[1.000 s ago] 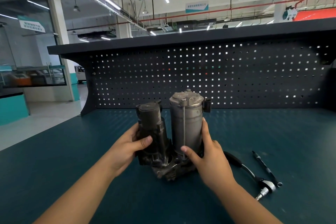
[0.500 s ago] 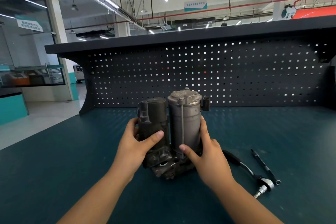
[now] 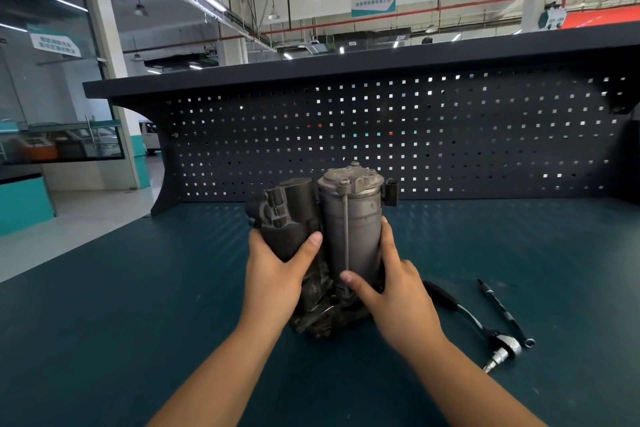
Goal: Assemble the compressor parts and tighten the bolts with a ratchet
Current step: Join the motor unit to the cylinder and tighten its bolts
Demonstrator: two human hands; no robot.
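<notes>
left grip [image 3: 273, 274] wraps the grimy black motor cylinder [image 3: 291, 215], right grip [image 3: 398, 295] wraps the grey metal canister [image 3: 362, 218], both upright on teal desk [image 3: 138, 305]

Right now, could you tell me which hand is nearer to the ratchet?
Right. The right hand grips the grey cylinder beside the ratchet; the left hand holds the dark cylinder, farther off.

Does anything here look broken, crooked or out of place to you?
Nothing serious. The compressor stands upright between the left hand and right hand; its metal looks grimy and worn, mostly at the base. The ratchet and a thin black tool lie loose on the bench to the right.
</notes>
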